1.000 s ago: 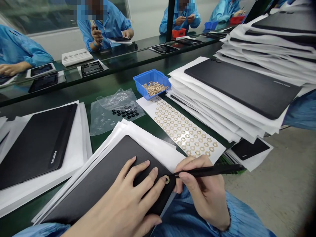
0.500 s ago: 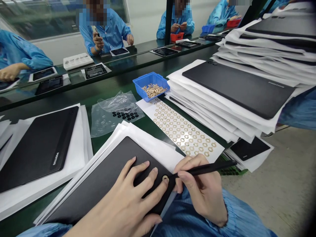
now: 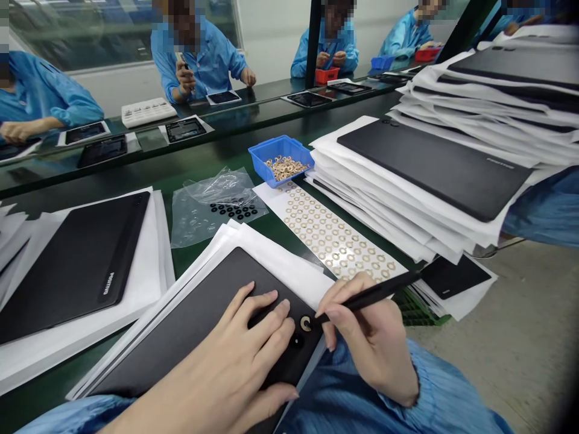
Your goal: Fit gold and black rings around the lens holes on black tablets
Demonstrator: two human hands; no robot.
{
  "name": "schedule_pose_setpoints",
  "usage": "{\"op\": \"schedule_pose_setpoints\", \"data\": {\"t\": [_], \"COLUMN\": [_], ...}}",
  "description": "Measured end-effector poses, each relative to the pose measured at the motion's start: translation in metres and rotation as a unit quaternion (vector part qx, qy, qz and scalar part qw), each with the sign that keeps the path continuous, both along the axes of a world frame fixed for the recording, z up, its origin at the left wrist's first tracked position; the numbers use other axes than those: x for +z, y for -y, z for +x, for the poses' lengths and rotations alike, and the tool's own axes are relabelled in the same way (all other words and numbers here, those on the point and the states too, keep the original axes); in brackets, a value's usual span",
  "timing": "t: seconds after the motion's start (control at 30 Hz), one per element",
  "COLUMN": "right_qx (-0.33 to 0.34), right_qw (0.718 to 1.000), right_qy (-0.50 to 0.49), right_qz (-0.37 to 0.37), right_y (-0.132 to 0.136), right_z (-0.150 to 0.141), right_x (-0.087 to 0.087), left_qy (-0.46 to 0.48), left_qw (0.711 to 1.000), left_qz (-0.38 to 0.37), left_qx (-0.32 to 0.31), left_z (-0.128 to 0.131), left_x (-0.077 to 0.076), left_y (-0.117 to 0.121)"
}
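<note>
Left hand (image 3: 246, 349), fingers slightly apart, on a black tablet back cover (image 3: 190, 325); right hand's (image 3: 373, 337) fingers clamp black tweezers (image 3: 384, 289) beside 1 corner ring (image 3: 302, 324), seating apparently unfinished; ring sheet (image 3: 277, 199) well stocked.

Before me a dark green table (image 3: 203, 152) runs across the middle of the frame, with a glossy, raised strip (image 3: 268, 99) slanting along its far side. I face a pale wall (image 3: 266, 30) at the top, a wide window (image 3: 94, 30) filling its upper left. A dark post (image 3: 313, 51) stands at top centre; grey floor (image 3: 520, 295) shows, evenly lit, at lower right.
</note>
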State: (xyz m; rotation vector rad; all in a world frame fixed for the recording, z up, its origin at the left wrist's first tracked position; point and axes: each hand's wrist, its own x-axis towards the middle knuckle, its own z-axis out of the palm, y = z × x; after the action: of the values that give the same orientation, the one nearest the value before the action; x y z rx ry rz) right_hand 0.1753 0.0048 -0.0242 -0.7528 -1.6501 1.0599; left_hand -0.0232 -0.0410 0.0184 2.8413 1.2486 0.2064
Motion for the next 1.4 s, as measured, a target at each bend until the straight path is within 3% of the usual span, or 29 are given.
{"op": "schedule_pose_setpoints", "data": {"t": [0.3,0.37,0.47,0.57,0.67,0.77,0.9,1.03,1.2,1.4], "right_qx": [-0.048,-0.071,-0.114,-0.138,-0.145,-0.151,-0.133,-0.122,-0.072,0.112], "right_qw": [0.999,0.996,0.984,0.963,0.948,0.925,0.921,0.918,0.905,0.86], "right_qy": [0.007,0.015,0.064,0.125,0.143,0.211,0.316,0.345,0.376,0.415], "right_qz": [0.014,0.044,0.118,0.195,0.245,0.277,0.184,0.156,0.185,0.276], "right_y": [-0.015,-0.017,-0.031,-0.068,-0.127,-0.192,-0.255,-0.277,-0.265,-0.219], "right_z": [-0.003,0.004,0.013,0.01,-0.014,-0.048,-0.081,-0.087,-0.1,-0.158], "right_x": [0.005,0.013,0.037,0.072,0.103,0.115,0.1,0.081,0.076,0.049], "left_qy": [-0.013,-0.017,-0.008,-0.001,-0.012,-0.032,-0.044,-0.037,-0.011,0.042], "left_qw": [1.0,1.0,1.0,0.999,0.998,0.995,0.994,0.997,0.998,0.997], "left_qz": [-0.015,-0.016,-0.021,-0.034,-0.065,-0.095,-0.099,-0.074,-0.056,-0.055], "left_qx": [-0.006,-0.008,-0.006,-0.006,0.0,0.005,0.005,0.001,-0.011,-0.02], "left_z": [0.001,0.0,-0.001,-0.001,0.001,0.005,0.007,0.005,-0.001,-0.009], "left_x": [0.003,0.004,0.004,0.006,0.011,0.019,0.028,0.025,0.016,0.015], "left_y": [-0.002,-0.002,-0.002,-0.002,-0.003,-0.004,-0.004,-0.003,-0.003,-0.012]}}
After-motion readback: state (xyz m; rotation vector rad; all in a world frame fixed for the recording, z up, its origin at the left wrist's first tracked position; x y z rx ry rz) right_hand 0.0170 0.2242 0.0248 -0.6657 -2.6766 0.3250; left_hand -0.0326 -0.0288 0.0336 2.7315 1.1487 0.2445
